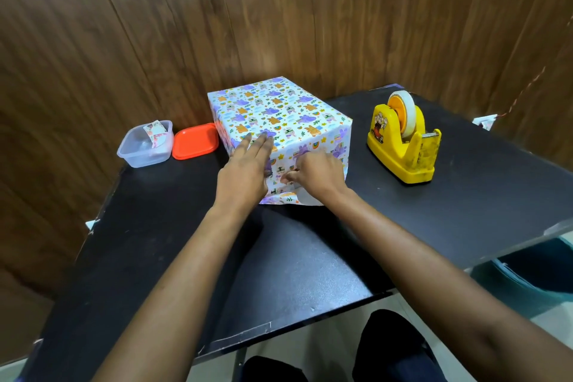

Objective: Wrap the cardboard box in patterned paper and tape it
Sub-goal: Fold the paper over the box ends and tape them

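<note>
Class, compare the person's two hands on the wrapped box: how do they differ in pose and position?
The left hand lies flat, fingers straight; the right hand curls its fingers. The left hand reaches the top edge of the box; the right hand sits lower, pinching paper on the near face. Both touch the box.

Single view on record: a wide-angle camera worn on the person's head, facing forward and steeply down over the black table [155, 242] toward the wood-panelled wall [279, 9]. It stands close, within reach of the work: both forearms enter from the bottom edge, and left hand [248, 164] and right hand [314, 174] meet on the patterned paper [279, 108] near frame centre.
</note>
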Tool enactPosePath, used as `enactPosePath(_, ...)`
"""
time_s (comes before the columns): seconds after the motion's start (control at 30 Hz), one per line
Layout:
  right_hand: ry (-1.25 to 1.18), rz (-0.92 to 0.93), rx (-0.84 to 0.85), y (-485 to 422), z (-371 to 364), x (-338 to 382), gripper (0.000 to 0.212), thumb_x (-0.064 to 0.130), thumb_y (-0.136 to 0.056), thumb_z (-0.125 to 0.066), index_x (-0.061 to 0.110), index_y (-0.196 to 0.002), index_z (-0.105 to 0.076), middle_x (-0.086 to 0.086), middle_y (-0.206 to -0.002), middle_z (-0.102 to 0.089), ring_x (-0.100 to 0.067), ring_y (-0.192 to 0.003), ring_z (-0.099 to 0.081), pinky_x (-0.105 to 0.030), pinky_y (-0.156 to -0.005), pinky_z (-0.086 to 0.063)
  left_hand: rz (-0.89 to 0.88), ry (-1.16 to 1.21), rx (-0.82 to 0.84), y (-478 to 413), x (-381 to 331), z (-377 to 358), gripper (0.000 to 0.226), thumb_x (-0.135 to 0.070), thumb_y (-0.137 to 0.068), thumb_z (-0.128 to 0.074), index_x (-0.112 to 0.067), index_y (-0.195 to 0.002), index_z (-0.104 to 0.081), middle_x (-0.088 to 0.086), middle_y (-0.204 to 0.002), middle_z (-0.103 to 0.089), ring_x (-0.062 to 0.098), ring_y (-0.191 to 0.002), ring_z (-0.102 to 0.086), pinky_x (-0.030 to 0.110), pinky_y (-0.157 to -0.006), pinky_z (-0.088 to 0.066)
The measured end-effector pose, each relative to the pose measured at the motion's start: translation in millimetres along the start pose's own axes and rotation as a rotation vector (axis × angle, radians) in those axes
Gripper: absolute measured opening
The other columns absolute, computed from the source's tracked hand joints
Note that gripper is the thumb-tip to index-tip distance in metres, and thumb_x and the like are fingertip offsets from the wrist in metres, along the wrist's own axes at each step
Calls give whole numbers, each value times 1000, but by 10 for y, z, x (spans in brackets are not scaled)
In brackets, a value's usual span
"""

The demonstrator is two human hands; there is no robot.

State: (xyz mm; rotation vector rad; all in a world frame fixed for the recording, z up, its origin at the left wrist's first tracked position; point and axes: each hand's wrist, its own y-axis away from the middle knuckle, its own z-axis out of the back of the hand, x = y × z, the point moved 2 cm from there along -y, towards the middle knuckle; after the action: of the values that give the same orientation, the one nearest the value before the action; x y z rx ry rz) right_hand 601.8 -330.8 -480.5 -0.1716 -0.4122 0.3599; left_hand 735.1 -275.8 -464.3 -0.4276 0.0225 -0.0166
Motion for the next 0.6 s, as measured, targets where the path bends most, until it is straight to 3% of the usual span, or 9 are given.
enactPosePath(0.13, -118, -106, 25, -16, 46, -107, 32, 37, -83, -68, 5, -88, -70, -9, -92, -67, -26, -91, -62, -28, -65, -37, -11, 8, 6, 6, -1, 12, 64, -14, -93, -51, -22, -149, -20, -8, -156, -19, 17, -144, -14, 36, -98, -42)
enactPosePath(0.3, -270, -159, 10, 83, 141, -321, 22, 27, -87, -63, 6, -83, -68, -4, -85, -68, -21, -84, -62, -28, -62, -40, -28, 1, -10, 4, 11, -19, 64, -13, -91, -52, -16, -148, -24, 0, -155, -23, 23, -144, -14, 43, -115, -15)
enactPosePath(0.4, -263, -218, -125, 114, 255, -541, 21, 23, -90, -57, 6, -78, -57, -5, -80, -59, -24, -80, -56, -30, -61, -37, -110, 1, -118, 92, -7, -75, 61, -9, -83, -62, -9, -141, -40, 8, -145, -41, 31, -135, -34, 47, -112, -22)
enactPosePath(0.5, -458, -368, -159, 35, 193, -787, 29, 34, -90, -55, 13, -73, -44, -5, -84, -49, -21, -76, -45, -28, -59, -30, -121, 66, -179, 101, -18, -61, 52, -15, -88, -60, -8, -138, -45, 8, -142, -46, 30, -131, -39, 42, -111, -26)
enactPosePath(0.57, -683, -421, -171, -43, 162, -862, 34, 47, -90, -48, 22, -68, -39, -2, -86, -48, -20, -78, -45, -28, -57, -29, 20, 263, -194, 51, -5, 0, 50, -25, -94, -54, -10, -140, -41, 6, -146, -39, 25, -136, -30, 37, -111, -25)
enactPosePath(0.6, -814, -419, -166, -54, 174, -848, 32, 52, -91, -42, 25, -73, -45, 2, -87, -50, -17, -81, -49, -28, -61, -33, 145, 386, -183, 32, 4, 30, 53, -31, -95, -51, -12, -142, -37, 4, -149, -33, 23, -139, -23, 36, -111, -23)
